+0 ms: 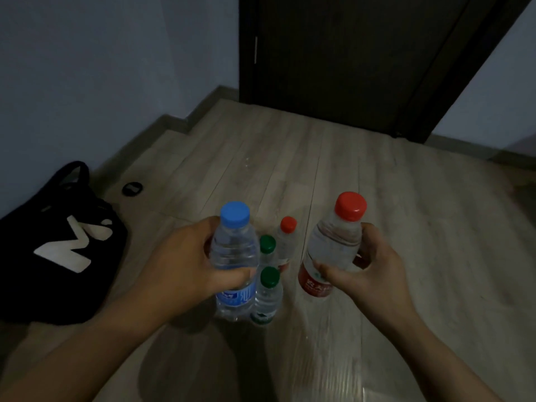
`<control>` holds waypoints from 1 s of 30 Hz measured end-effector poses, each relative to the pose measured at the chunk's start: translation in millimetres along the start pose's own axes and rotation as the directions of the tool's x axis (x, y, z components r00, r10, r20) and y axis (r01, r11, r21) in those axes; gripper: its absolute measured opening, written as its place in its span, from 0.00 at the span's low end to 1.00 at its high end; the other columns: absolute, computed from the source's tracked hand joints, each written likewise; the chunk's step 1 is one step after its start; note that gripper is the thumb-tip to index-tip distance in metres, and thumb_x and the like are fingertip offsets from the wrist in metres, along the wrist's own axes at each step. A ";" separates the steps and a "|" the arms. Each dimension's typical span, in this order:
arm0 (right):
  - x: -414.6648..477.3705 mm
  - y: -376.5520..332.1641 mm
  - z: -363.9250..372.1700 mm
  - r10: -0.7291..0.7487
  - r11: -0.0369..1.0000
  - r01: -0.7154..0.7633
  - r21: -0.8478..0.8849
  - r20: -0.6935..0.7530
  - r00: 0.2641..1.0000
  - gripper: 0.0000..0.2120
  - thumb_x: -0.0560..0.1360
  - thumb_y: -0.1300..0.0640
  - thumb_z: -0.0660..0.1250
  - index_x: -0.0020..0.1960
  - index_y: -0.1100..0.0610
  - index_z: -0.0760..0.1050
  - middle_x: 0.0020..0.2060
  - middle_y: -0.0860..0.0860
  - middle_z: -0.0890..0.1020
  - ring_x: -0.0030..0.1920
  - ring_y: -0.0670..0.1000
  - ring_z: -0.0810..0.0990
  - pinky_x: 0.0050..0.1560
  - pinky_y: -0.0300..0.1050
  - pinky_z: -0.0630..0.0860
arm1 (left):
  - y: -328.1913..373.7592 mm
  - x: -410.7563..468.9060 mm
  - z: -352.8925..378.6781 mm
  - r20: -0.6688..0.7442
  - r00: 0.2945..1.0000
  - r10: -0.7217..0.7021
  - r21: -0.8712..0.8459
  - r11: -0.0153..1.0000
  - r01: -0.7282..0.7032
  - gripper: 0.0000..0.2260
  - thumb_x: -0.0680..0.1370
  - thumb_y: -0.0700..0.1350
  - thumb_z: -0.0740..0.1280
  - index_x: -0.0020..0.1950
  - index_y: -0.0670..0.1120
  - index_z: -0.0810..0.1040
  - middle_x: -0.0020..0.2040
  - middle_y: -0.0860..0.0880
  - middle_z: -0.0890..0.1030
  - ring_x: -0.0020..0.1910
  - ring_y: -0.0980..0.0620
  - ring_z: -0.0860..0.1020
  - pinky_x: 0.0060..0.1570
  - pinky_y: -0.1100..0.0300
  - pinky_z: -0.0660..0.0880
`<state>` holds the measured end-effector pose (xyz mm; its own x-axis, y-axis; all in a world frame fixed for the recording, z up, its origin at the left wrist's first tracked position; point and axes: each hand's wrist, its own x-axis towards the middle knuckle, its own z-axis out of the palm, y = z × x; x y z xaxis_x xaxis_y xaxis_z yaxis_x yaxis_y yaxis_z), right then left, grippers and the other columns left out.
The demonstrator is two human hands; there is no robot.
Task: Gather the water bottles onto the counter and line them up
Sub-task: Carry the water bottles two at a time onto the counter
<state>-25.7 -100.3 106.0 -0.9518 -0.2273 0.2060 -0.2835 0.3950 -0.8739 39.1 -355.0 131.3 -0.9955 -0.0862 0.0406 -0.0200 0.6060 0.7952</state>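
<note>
One wide-angle camera rides on my head, facing forward and tilted down at the wooden floor (377, 184). It sits close to my hands: my left hand (185, 256), gripping a blue-capped bottle (235, 245), and my right hand (374, 271), gripping a red-capped bottle (333, 245), loom large at centre. My forearms enter from 7 and 5 o'clock. The dark door (333, 53) stands farther off at 12 o'clock, a black bag (58, 248) at 9.

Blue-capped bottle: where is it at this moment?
Head view, left of centre: the blue-capped bottle is gripped in the left hand, directly left of the nearer green-capped bottle standing on the wooden floor.
</note>
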 end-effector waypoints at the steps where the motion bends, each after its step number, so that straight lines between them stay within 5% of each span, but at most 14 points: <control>1: 5.6 -10.9 -4.7 0.008 1.000 -0.008 0.005 0.002 1.000 0.22 0.62 0.48 0.77 0.52 0.41 0.73 0.49 0.34 0.81 0.50 0.35 0.80 0.47 0.23 0.72 | 10.9 4.5 -7.2 0.003 1.000 -0.001 -0.005 1.000 0.001 0.17 0.62 0.57 0.76 0.48 0.60 0.76 0.46 0.66 0.81 0.43 0.68 0.80 0.39 0.76 0.75; 5: 32.6 -63.2 -27.8 0.064 0.998 -0.064 0.017 0.010 0.998 0.23 0.62 0.49 0.77 0.52 0.40 0.72 0.49 0.31 0.80 0.50 0.33 0.79 0.46 0.22 0.72 | 60.9 23.9 -47.2 0.022 0.999 -0.031 0.002 1.000 0.031 0.18 0.63 0.53 0.79 0.48 0.60 0.76 0.48 0.69 0.80 0.44 0.69 0.79 0.38 0.78 0.72; 14: 90.1 -258.5 -117.8 0.138 0.990 -0.138 0.027 0.020 0.990 0.24 0.59 0.54 0.79 0.52 0.45 0.74 0.46 0.36 0.82 0.47 0.37 0.81 0.45 0.25 0.74 | 241.3 59.6 -180.7 0.063 0.988 -0.141 -0.038 0.989 0.143 0.18 0.61 0.46 0.81 0.47 0.52 0.81 0.42 0.56 0.85 0.41 0.61 0.83 0.45 0.54 0.81; 18: 108.7 -364.1 -167.1 0.115 0.993 -0.115 0.016 0.014 0.993 0.24 0.60 0.55 0.80 0.51 0.44 0.75 0.47 0.38 0.83 0.47 0.38 0.82 0.47 0.33 0.77 | 332.6 61.9 -248.2 0.070 0.988 -0.134 -0.021 0.990 0.136 0.17 0.62 0.48 0.80 0.47 0.53 0.79 0.42 0.56 0.84 0.40 0.62 0.82 0.44 0.57 0.81; 25: 125.4 -552.8 -246.9 0.053 0.999 -0.053 0.014 0.005 0.999 0.24 0.62 0.55 0.80 0.51 0.39 0.74 0.48 0.34 0.81 0.49 0.35 0.81 0.45 0.22 0.73 | 487.2 51.9 -372.7 0.060 0.993 -0.106 -0.020 0.994 0.107 0.16 0.63 0.47 0.80 0.46 0.52 0.78 0.41 0.54 0.83 0.40 0.62 0.81 0.39 0.64 0.77; 30: 121.4 -653.2 -285.2 0.003 1.000 -0.003 0.000 -0.007 1.000 0.25 0.64 0.49 0.78 0.53 0.33 0.68 0.49 0.23 0.75 0.51 0.27 0.75 0.45 0.17 0.68 | 567.6 32.9 -432.4 0.007 0.997 -0.077 -0.101 0.992 0.077 0.20 0.62 0.47 0.81 0.50 0.55 0.79 0.45 0.56 0.84 0.43 0.63 0.82 0.46 0.60 0.80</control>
<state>10.5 -132.0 827.3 -0.9535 -0.2196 0.2067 -0.2806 0.3954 -0.8746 35.3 -355.8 845.6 -0.9916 -0.1267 -0.0247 -0.0870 0.5143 0.8532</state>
